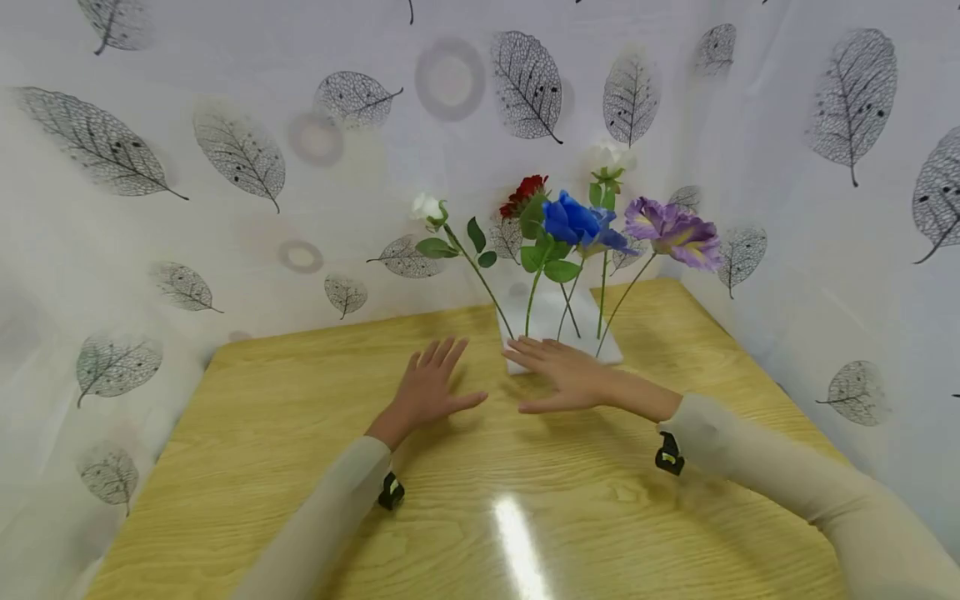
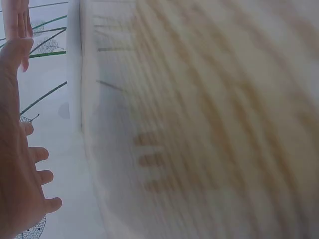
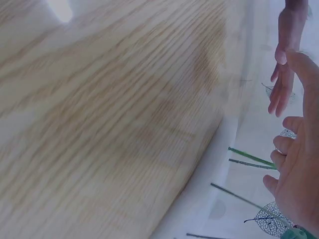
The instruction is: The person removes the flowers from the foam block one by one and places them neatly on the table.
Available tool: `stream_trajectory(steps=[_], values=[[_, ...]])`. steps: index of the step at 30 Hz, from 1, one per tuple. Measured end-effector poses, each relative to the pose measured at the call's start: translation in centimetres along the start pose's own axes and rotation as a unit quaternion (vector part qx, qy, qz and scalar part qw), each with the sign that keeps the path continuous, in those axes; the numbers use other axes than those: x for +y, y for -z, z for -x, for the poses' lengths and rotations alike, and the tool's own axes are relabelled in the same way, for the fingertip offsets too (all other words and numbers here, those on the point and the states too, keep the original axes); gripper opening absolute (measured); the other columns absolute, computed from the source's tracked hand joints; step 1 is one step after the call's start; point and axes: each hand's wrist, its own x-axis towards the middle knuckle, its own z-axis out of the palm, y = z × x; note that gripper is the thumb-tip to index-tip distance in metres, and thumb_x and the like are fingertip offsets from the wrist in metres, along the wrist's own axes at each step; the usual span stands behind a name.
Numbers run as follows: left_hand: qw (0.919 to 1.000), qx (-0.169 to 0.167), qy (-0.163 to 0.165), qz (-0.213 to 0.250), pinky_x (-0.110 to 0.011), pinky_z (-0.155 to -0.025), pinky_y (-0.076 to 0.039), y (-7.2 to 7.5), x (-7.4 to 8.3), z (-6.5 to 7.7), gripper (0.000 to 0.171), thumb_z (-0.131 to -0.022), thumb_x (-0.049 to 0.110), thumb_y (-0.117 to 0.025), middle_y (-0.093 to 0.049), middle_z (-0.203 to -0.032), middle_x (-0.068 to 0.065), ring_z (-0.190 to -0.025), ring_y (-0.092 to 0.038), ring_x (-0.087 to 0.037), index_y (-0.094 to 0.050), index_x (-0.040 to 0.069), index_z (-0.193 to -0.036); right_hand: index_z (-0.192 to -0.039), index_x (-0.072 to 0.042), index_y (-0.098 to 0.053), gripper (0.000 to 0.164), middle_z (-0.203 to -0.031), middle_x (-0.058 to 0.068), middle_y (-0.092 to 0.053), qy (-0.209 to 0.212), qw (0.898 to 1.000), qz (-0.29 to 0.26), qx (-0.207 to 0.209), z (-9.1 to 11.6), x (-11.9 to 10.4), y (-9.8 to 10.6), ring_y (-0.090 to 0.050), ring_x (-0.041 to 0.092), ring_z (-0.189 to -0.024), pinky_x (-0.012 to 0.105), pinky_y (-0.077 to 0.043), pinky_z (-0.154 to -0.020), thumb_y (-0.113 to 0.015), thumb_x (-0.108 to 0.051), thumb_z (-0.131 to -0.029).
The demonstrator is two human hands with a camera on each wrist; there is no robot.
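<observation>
In the head view my left hand hovers over the table with its fingers spread, holding nothing. My right hand is held out flat just in front of a white foam-like block, its fingers overlapping the block's front edge from this angle; whether they touch cannot be told. Several artificial flowers stand upright or leaning in the block: a white rosebud, a red flower, a blue flower, a white flower and a purple flower. In both wrist views the palms show empty.
A wood-grain table spreads under both hands, with a bright light reflection near its front. Behind and at the sides hangs a white curtain printed with grey leaves. Small black devices are strapped at the wrists.
</observation>
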Motion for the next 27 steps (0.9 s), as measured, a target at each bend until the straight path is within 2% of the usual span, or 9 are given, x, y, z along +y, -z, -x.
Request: stream_trajectory(steps=[6, 11, 18, 23, 27], values=[[0.9998, 0.001, 0.003, 0.021, -0.067, -0.121, -0.021, -0.4, 0.3, -2.1, 0.108, -0.086, 0.070, -0.063, -0.023, -0.169, -0.016, -0.155, -0.023, -0.041, -0.015, 0.015, -0.165, -0.157, -0.011, -0.041, 0.082, -0.162, 0.015, -0.039, 0.017, 1.000, -0.013, -0.022, 1.6, 1.9, 0.7, -0.036, 0.037, -0.150, 0.060, -0.035, -0.118, -0.062, -0.060, -0.095], [0.9992, -0.001, -0.005, 0.040, -0.065, -0.121, -0.023, -1.2, 0.7, -3.9, 0.111, -0.084, 0.069, -0.066, -0.026, -0.167, -0.017, -0.154, -0.024, -0.040, -0.019, 0.008, -0.163, -0.149, -0.012, -0.053, 0.075, -0.153, 0.016, -0.052, -0.014, 0.998, -0.043, -0.034, 3.4, 3.2, 1.3, -0.049, 0.039, -0.141, 0.060, -0.044, -0.110, -0.064, -0.060, -0.093], [0.9977, -0.018, -0.013, 0.064, -0.061, -0.123, -0.021, -1.9, 1.9, -5.7, 0.112, -0.084, 0.068, -0.069, -0.025, -0.168, -0.015, -0.155, -0.025, -0.038, -0.015, 0.010, -0.164, -0.140, -0.005, -0.062, 0.066, -0.136, 0.016, -0.066, -0.048, 0.996, -0.067, -0.038, 6.4, 4.6, 2.1, -0.063, 0.037, -0.125, 0.055, -0.051, -0.102, -0.068, -0.052, -0.094], [0.9952, -0.020, -0.013, 0.094, -0.064, -0.123, -0.020, -2.1, 2.8, -6.4, 0.113, -0.082, 0.064, -0.073, -0.026, -0.168, -0.014, -0.153, -0.027, -0.040, -0.017, 0.011, -0.164, -0.134, -0.003, -0.066, 0.065, -0.131, 0.018, -0.069, -0.107, 0.991, -0.059, -0.044, 8.3, 6.4, 2.7, -0.065, 0.039, -0.120, 0.055, -0.055, -0.095, -0.069, -0.053, -0.094], [0.9952, -0.030, -0.002, 0.093, -0.064, -0.122, -0.021, -2.3, 3.1, -7.1, 0.114, -0.083, 0.065, -0.073, -0.026, -0.169, -0.013, -0.153, -0.028, -0.039, -0.012, 0.015, -0.165, -0.131, -0.002, -0.068, 0.067, -0.122, 0.015, -0.073, -0.167, 0.984, -0.048, -0.038, 8.9, 8.3, 3.1, -0.069, 0.036, -0.110, 0.051, -0.058, -0.085, -0.069, -0.056, -0.092]])
